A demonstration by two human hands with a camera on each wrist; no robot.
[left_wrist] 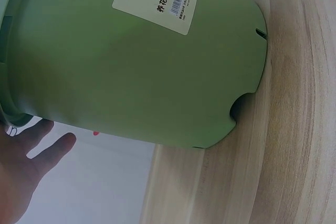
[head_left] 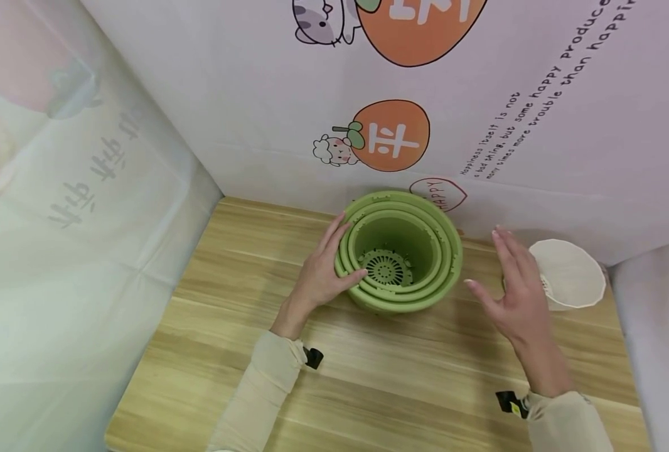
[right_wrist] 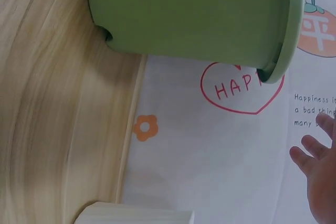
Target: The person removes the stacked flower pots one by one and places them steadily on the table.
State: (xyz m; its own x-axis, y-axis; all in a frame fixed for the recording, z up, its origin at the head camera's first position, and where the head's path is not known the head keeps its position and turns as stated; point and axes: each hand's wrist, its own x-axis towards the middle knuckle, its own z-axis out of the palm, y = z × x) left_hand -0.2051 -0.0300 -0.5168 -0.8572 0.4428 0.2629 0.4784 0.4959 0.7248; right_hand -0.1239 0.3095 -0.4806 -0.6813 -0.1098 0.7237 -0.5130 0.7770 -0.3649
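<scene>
From above, the head view looks forward and down over the bench [head_left: 402,376] and the nested green pots [head_left: 396,235]. The left wrist view, tipped sideways, faces their outer wall close up; the right wrist view, tipped the opposite way, sees it from the other side, sharing the red heart [right_wrist: 242,88] and white pot [head_left: 573,276] with the head view.

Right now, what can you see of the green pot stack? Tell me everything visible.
The green pot stack shows three concentric rims, apparently nested pots of plastic-looking material. Inside, the innermost has a round slotted base. Outside are a pale printed label and, at the foot, an arched notch. It stands upright on the wood-grain table, near the patterned backdrop. The left hand holds its rim; the right hand is apart from it.
</scene>
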